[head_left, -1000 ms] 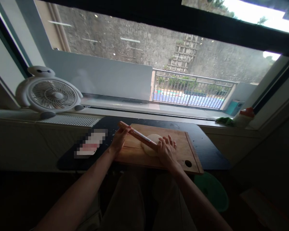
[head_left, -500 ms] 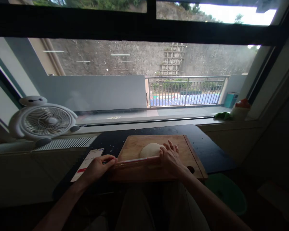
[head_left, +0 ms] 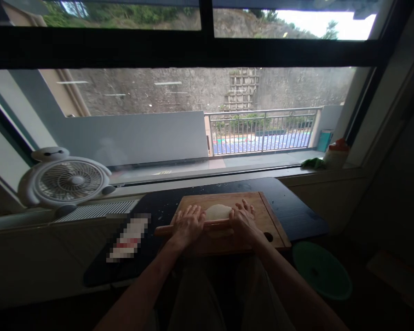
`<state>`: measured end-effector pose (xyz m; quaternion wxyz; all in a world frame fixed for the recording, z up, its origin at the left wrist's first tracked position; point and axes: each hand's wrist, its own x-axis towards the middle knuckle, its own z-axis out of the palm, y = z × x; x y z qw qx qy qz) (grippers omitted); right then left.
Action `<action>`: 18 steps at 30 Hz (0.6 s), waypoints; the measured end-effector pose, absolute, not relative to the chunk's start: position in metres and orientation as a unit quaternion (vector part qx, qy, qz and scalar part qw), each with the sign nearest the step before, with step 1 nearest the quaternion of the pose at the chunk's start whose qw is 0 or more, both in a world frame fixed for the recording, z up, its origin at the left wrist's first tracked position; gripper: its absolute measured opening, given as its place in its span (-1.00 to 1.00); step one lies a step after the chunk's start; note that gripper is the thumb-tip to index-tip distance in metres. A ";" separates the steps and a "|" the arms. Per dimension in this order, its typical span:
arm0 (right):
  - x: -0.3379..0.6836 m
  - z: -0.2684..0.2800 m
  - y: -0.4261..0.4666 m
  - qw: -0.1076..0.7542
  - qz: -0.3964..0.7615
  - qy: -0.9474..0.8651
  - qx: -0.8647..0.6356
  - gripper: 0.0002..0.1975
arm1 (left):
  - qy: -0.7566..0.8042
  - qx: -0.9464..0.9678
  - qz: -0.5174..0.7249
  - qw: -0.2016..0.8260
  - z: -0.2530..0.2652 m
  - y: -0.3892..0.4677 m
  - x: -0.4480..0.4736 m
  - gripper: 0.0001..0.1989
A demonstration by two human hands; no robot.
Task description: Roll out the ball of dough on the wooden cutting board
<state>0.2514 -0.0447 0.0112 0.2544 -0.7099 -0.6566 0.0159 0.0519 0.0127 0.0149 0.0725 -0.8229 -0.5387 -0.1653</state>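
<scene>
A pale mound of dough [head_left: 219, 212] rests on a wooden cutting board [head_left: 262, 214]. Across its near side lies a wooden rolling pin [head_left: 216, 224], with a strip of dough showing on my side of it. My left hand [head_left: 189, 224] is laid over the pin left of the dough, fingers stretched forward and not wrapped round. The pin's left end sticks out past that hand. My right hand [head_left: 243, 220] presses on the pin's right part, its fingers spread toward the far side; its thumb side is close to the dough.
The board sits on a dark table [head_left: 296, 216]. A pixelated phone-shaped item [head_left: 129, 239] lies left of it. A white fan [head_left: 72, 181] stands near the window. A green basin [head_left: 320, 271] is below on the right. A bottle [head_left: 336, 156] and green cloth [head_left: 313, 163] sit on the sill.
My left hand has let go of the pin's left end, moved right and flattened onto the pin beside the dough. The right hand stays on the pin. The view has shifted slightly.
</scene>
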 end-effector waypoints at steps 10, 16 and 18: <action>0.243 0.000 -0.063 0.261 -0.041 -0.657 -0.706 -0.57 | -0.482 -0.849 -0.188 0.111 0.008 -0.016 0.045 -0.49; 0.242 0.007 -0.060 0.255 -0.038 -0.659 -0.706 -0.57 | -0.512 -0.833 -0.187 0.094 0.012 -0.004 0.056 -0.50; 0.239 -0.002 -0.077 0.259 -0.056 -0.674 -0.689 -0.55 | -0.481 -0.847 -0.197 0.107 0.004 -0.018 0.048 -0.50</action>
